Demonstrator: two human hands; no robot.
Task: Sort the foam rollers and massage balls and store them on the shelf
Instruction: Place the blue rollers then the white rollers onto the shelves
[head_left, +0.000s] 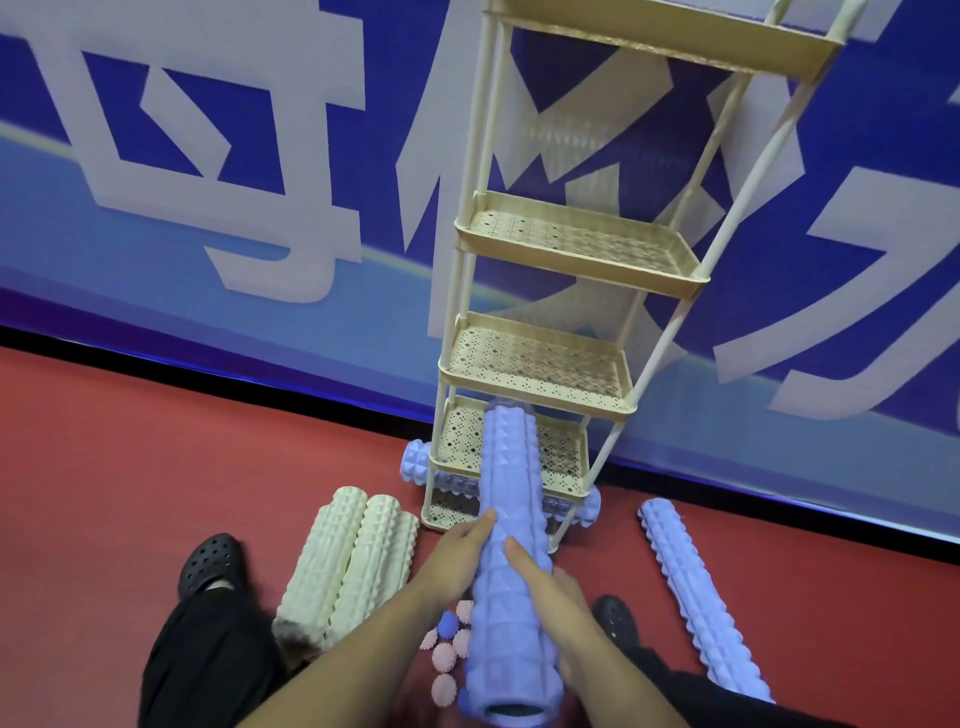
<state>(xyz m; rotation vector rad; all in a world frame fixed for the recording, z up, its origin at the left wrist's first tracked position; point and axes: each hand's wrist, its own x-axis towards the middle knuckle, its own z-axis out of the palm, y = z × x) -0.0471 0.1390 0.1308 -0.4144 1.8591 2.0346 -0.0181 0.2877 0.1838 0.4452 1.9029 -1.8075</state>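
Left to right: cream rollers (347, 566) on floor, near ends hidden by our leg. Left hand (457, 558) and right hand (545, 577) both grip purple roller (506, 545); its far end hides part of shelf (540, 364). Balls (447, 657) partly hidden under it. Second purple roller (698, 603) far right.
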